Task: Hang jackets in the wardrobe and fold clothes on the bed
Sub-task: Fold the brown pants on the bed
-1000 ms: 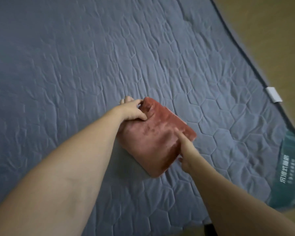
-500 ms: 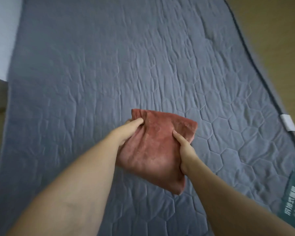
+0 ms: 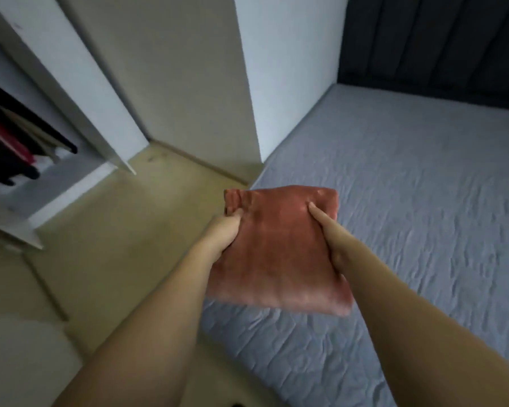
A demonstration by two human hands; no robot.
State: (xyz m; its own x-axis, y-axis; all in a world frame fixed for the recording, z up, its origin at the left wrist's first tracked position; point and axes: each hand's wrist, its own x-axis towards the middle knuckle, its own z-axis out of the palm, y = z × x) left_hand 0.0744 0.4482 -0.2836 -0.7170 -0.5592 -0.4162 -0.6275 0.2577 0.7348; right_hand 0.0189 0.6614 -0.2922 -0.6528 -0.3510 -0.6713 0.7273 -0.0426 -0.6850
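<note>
A folded rust-red plush garment (image 3: 276,254) is held in the air over the left edge of the bed (image 3: 409,201), which has a grey quilted cover. My left hand (image 3: 224,233) grips its left side with the thumb on top. My right hand (image 3: 326,230) grips its right side, thumb pressed on the upper face. At the far left stands the open white wardrobe (image 3: 71,177), with dark, red and white clothes (image 3: 12,148) hanging inside.
Beige floor (image 3: 130,230) lies between the wardrobe and the bed. A white wall or panel (image 3: 282,69) stands at the bed's far left corner. A dark headboard (image 3: 438,42) runs along the far end of the bed.
Both hands lifted the folded garment off the bed. The view swung left, bringing the floor and open wardrobe into sight.
</note>
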